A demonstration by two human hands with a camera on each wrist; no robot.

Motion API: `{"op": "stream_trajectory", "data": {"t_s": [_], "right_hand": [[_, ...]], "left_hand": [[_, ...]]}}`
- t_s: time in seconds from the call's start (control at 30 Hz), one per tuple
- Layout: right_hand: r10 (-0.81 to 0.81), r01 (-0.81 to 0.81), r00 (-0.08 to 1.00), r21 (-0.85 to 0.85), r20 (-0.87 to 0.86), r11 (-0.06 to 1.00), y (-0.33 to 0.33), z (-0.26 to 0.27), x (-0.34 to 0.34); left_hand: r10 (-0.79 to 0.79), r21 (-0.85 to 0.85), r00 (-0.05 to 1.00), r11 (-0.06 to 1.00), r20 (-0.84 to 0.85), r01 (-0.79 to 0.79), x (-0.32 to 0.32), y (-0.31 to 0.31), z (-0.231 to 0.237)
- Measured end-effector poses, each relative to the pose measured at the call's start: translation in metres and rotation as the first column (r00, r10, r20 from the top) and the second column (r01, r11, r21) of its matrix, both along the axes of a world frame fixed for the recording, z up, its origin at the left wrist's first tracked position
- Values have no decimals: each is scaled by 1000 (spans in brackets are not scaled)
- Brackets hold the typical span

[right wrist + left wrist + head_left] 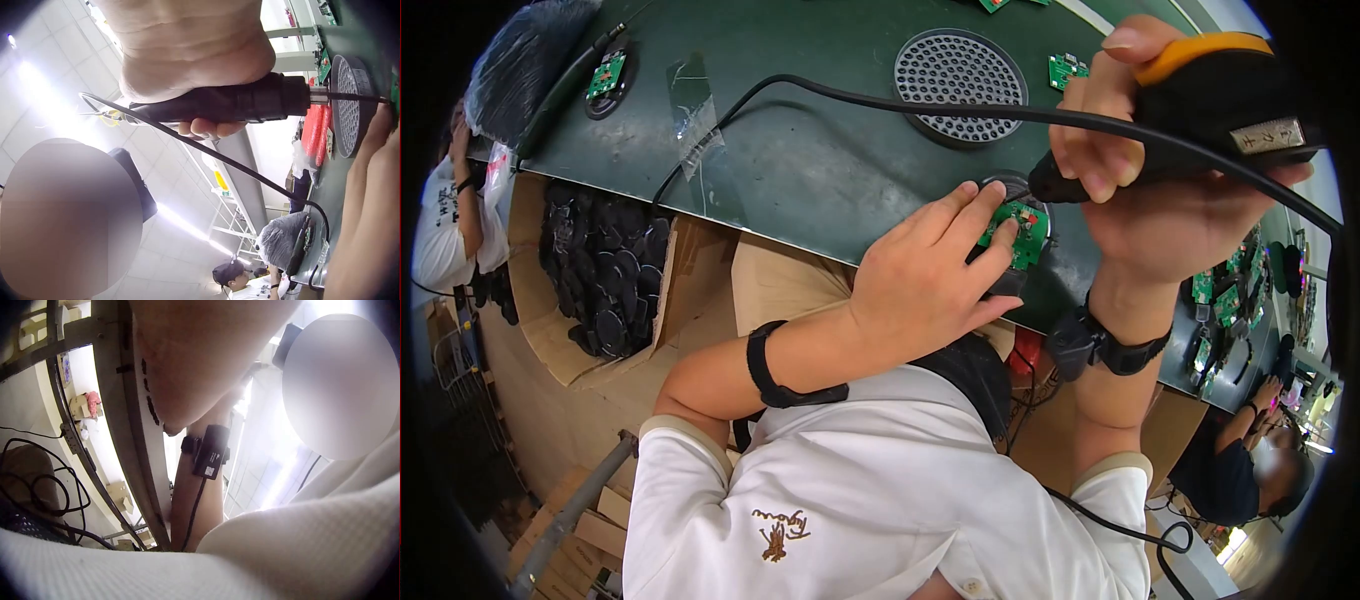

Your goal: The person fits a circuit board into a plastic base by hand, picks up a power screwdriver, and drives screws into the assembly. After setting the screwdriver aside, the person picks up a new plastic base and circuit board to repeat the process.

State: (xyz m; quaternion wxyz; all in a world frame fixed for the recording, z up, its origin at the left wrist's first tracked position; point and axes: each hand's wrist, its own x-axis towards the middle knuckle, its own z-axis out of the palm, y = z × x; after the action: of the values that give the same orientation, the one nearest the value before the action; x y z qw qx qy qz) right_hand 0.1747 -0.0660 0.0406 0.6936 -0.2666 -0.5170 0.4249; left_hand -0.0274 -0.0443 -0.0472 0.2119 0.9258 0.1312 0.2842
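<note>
My right hand (1125,140) grips a black electric screwdriver (231,103) with an orange-yellow end, fingers wrapped round its body. The screwdriver's thin bit (353,97) reaches down to the work beside the left fingertips. Under it lies a small green circuit board (1028,245) on a round black casing (1045,190), near the table's front edge. My left hand (920,270) holds the board and casing, fingertips on the board's left and top, thumb along the near side. In the left wrist view, the work is out of sight.
A round grey tray with holes (960,85) stands beyond the hands. A black cable (850,98) crosses above the table. More boards lie at the right (1225,300) and far left (606,76). A cardboard box (525,290) of black casings stands below the table's left edge.
</note>
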Motion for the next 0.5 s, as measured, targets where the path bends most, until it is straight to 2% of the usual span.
{"op": "stream_trajectory", "data": {"t_s": [0.03,0.13,0.17,0.23,0.33,0.5], "right_hand": [[28,-27,999,-77,16,997,-1,4,0],[51,-46,998,-100,43,994,-3,10,3],[51,-46,998,-102,41,994,-1,9,7],[166,-164,980,-33,108,986,5,7,14],[167,-160,984,-96,66,982,1,11,11],[142,-139,986,-45,82,989,2,7,11]], "left_hand": [[1,0,1000,1000,2,-1,0,0,0],[2,3,1000,1000,3,-2,1,0,0],[3,7,1000,1000,2,-3,1,0,0],[2,4,1000,1000,2,-2,0,0,-1],[4,6,1000,1000,5,-4,1,0,-1],[9,7,1000,1000,9,-9,1,-1,-3]]}}
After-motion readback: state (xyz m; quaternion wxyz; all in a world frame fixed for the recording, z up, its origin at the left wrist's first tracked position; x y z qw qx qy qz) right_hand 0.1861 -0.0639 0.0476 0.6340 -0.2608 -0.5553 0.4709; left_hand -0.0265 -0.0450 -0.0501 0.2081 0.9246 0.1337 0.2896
